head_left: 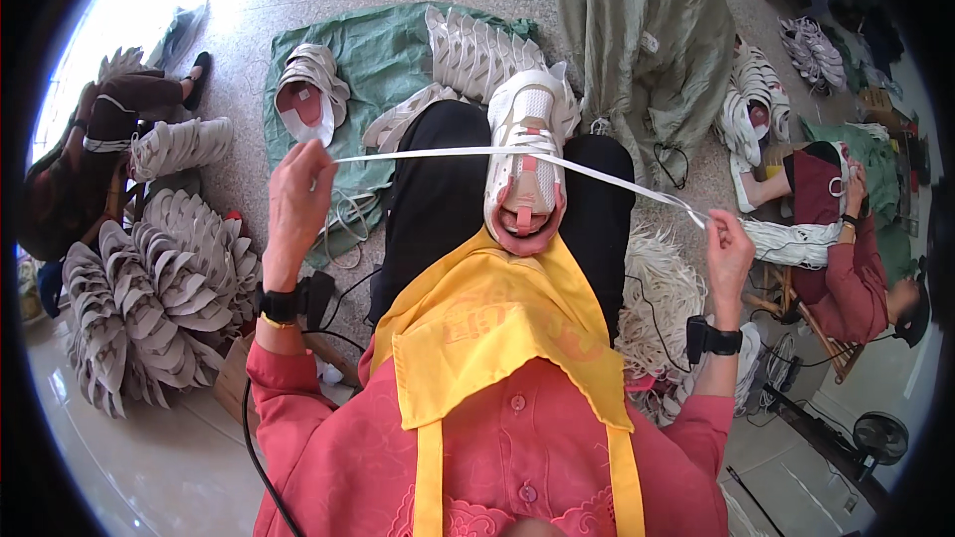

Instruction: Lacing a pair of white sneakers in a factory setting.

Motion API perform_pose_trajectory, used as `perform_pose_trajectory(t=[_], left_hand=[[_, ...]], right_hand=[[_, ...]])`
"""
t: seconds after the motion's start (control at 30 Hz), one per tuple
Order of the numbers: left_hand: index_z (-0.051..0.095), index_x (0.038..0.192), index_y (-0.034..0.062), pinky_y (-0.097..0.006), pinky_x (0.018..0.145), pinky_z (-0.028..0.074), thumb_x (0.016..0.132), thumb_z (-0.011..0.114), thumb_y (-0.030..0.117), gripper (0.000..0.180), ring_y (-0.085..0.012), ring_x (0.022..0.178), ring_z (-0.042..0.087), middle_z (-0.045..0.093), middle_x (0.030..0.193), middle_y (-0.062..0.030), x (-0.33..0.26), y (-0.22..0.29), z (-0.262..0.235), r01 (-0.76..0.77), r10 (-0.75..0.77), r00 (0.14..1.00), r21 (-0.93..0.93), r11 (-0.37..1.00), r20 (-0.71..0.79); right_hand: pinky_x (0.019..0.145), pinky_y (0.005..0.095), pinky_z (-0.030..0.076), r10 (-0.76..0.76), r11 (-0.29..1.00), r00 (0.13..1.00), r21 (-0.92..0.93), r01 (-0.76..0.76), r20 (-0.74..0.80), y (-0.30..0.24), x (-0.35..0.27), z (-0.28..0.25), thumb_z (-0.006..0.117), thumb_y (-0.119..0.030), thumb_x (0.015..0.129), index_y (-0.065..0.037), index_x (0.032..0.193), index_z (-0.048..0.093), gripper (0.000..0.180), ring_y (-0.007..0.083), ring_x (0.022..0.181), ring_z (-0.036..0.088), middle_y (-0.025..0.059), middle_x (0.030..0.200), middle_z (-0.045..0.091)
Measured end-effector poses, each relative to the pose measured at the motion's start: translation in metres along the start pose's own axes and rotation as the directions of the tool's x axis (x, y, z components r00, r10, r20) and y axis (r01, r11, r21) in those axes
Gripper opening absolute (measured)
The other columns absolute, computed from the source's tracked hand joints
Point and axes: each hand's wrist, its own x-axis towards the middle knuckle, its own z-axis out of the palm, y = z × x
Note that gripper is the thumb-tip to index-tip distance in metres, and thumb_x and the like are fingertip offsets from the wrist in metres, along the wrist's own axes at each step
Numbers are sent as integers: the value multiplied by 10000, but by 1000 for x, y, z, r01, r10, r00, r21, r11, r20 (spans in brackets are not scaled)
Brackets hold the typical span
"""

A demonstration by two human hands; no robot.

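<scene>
A white and beige shoe upper [525,149] with pink parts rests between my knees, its pink-lined opening toward me. A white shoelace [438,152] runs through its eyelets and stretches out to both sides. My left hand [298,189] pinches one end of the lace, out past my left knee. On the other side, my right hand [729,247] grips the other end, held lower than the left. Both lengths of lace look pulled taut.
Stacked uppers [477,50] lie on a green sheet [378,35] ahead. Piles of grey-white pieces [149,288] stand at left. Loose white laces [657,298] heap beside my right knee. Co-workers sit on both sides. A fan [880,438] is at lower right.
</scene>
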Motion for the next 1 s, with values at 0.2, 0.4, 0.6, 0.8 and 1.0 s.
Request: perform_pose_trajectory(t=[0.2, 0.4, 0.6, 0.8, 1.0], left_hand=[[540, 890, -7, -392, 622, 434, 883, 672, 6, 133, -268, 647, 551, 545, 762, -128, -4, -6, -10, 48, -51, 996, 50, 998, 75], [526, 908, -10, -373, 615, 442, 887, 624, -20, 101, -265, 626, 534, 540, 740, -140, -1, -21, -15, 67, -63, 997, 95, 993, -44], [523, 913, -7, -326, 599, 433, 903, 626, 7, 105, -181, 608, 481, 510, 697, -115, -3, -44, -26, 146, -135, 986, 100, 984, -102], [578, 920, 3, -266, 577, 374, 956, 662, 73, 115, -73, 646, 431, 500, 700, 10, -4, -130, -39, 266, -267, 936, -35, 963, -230], [617, 943, 58, -216, 566, 287, 1018, 647, 129, 107, -15, 659, 381, 468, 738, 77, 3, -208, -58, 267, -398, 870, -400, 877, -292]], right_hand=[[588, 263, 472, -105, 979, 974, -151, 137, 202, -23, -6, -3, 694, 13, 903, -28, 1118, 707, 219, 93, 640, 554, 63, 861, 654], [599, 283, 493, -119, 993, 992, 31, 118, 39, 3, -8, -5, 646, 23, 933, -11, 1131, 707, 210, 124, 672, 604, 73, 895, 664], [602, 283, 507, -84, 996, 996, 2, 84, 16, 13, -8, -10, 593, 9, 982, -10, 1149, 717, 209, 130, 664, 628, 88, 929, 693], [568, 266, 480, -9, 999, 1000, -53, 9, -1, 57, 0, -18, 590, -37, 1001, -17, 1151, 735, 209, 116, 604, 603, 90, 913, 748], [516, 243, 438, 134, 991, 991, 18, -134, 15, 104, 8, -31, 585, -54, 1010, -46, 1197, 752, 251, 53, 564, 546, 48, 886, 756]])
